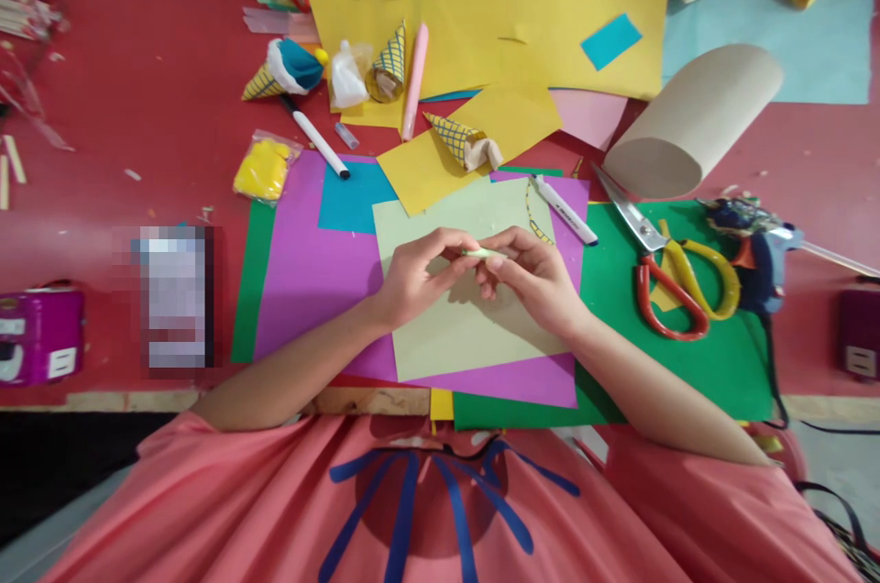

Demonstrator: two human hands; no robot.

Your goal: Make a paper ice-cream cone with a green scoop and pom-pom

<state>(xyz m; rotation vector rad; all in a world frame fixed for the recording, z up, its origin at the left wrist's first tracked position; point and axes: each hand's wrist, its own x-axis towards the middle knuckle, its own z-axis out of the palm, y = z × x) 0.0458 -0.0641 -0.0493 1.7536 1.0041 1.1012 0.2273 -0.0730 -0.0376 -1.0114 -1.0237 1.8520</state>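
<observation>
Over a pale green sheet of paper [440, 349], my left hand [427, 274] and my right hand [540, 282] meet fingertip to fingertip. Both pinch a small, thin pale green strip [485, 253], which looks rolled or folded; its material is too small to tell. Just beyond my fingers lies a paper cone [450, 136] with a blue grid on yellow and crumpled paper in its mouth. A white marker [565, 211] rests beyond my right hand, beside a narrow yellow-and-black patterned scrap [536, 218].
Scissors [650, 239] with red and yellow handles lie right, near a blue glue gun [762, 267] and a cardboard tube [698, 120]. Purple [323, 290] and green sheets lie underneath. At left are a phone [177, 299], a yellow clay packet [267, 167] and a decorated cone [285, 70].
</observation>
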